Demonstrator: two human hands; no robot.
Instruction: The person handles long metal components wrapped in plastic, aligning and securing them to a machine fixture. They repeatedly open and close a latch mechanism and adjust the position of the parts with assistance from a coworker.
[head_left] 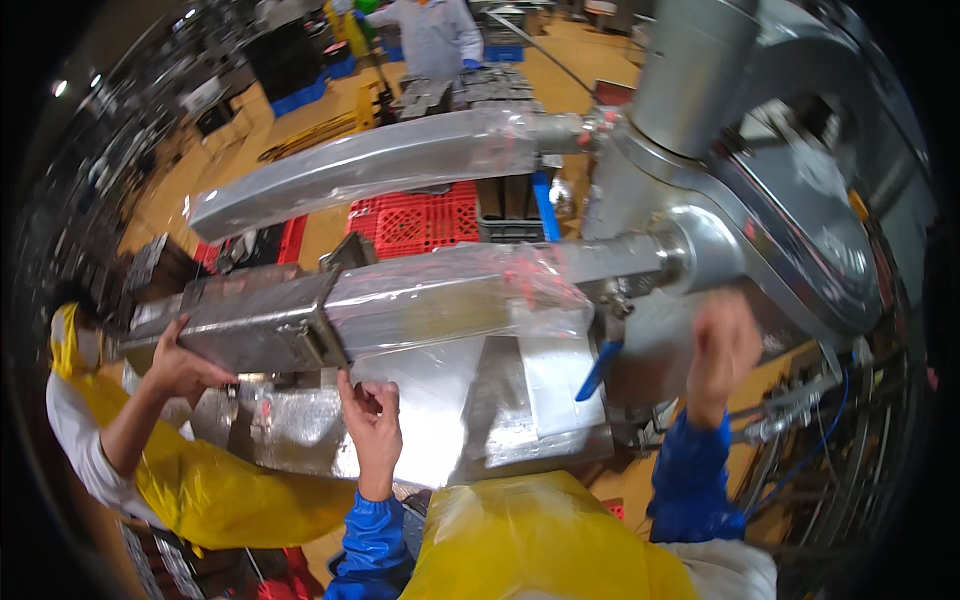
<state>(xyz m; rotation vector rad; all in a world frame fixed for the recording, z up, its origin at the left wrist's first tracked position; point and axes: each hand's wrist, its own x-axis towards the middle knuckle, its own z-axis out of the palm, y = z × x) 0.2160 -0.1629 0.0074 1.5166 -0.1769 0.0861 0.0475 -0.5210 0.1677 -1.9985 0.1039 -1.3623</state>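
My left hand (372, 425) is raised with its index finger stretched up, the fingertip at the lower rim of a long metal box mold (240, 325); its other fingers curl loosely and hold nothing I can see. The mold's end meets a filling tube wrapped in clear plastic (420, 305). A co-worker's hand (185, 365) supports the mold from the left. My right hand (722, 345), blurred, is up in front of the grey machine (690, 235), right of a blue-handled valve lever (598, 370). Its fingers are too smeared to read.
A second plastic-wrapped tube (370, 170) juts out beyond the first. Below lies a shiny metal work surface (415, 400). The co-worker in a yellow apron (215, 480) stands close on my left. Red plastic pallets (410, 220) and another person (430, 40) are farther off.
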